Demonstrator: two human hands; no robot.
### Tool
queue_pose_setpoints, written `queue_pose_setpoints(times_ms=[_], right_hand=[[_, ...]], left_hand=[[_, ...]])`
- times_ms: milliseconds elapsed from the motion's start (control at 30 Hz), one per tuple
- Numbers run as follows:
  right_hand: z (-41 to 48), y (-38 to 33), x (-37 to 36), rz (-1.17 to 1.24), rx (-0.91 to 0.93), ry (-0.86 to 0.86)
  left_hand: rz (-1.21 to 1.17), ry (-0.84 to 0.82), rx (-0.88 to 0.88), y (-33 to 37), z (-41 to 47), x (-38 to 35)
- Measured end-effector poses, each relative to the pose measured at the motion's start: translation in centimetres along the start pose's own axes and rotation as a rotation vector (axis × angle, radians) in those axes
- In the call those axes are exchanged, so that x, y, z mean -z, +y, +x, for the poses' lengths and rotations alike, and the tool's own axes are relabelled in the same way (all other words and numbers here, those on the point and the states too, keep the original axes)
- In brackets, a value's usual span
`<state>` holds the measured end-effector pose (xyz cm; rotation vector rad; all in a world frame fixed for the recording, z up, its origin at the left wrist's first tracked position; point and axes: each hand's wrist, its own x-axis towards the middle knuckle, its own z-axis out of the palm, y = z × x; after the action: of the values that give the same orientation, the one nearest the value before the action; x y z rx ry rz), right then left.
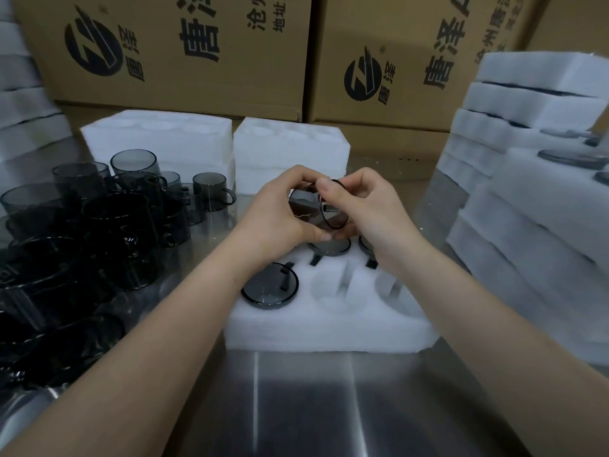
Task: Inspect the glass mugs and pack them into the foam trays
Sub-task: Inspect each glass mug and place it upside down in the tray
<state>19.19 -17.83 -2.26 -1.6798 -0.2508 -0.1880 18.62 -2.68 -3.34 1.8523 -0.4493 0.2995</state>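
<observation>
Status: smoked glass mug (309, 212) held above foam tray (329, 331), long axis tilted, rim toward R. Grip: left hand (280, 212) and right hand (362, 209) both clamped on it. Directly below, toward operator: empty pockets (329, 288); packed mug (270, 285) at L. On table (313, 407), L side: loose mugs (125, 209).

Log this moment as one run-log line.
phase: inspect | left hand and right hand: hold held mug over foam tray | tray: three seated mugs, two empty pockets
</observation>
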Motion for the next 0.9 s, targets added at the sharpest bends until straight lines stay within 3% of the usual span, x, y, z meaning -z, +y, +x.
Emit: queue_pose_setpoints(times_ms=[267, 567, 667, 900], right_hand=[[0.1, 0.1, 0.8, 0.175, -0.065, -0.016], [0.7, 0.4, 1.9, 0.467, -0.125, -0.311], [0.7, 0.4, 1.8, 0.436, -0.113, -0.333], [0.1, 0.3, 0.7, 0.215, -0.027, -0.181]], left_hand=[[-0.147, -0.052, 0.000, -0.3, 0.0, 0.3], [-0.347, 0.034, -0.015, -0.6, -0.1, 0.6], [-0.346, 0.049, 0.005, -0.6, 0.0, 0.4], [-0.314, 0.054, 0.008, -0.5, 0.0, 0.3]])
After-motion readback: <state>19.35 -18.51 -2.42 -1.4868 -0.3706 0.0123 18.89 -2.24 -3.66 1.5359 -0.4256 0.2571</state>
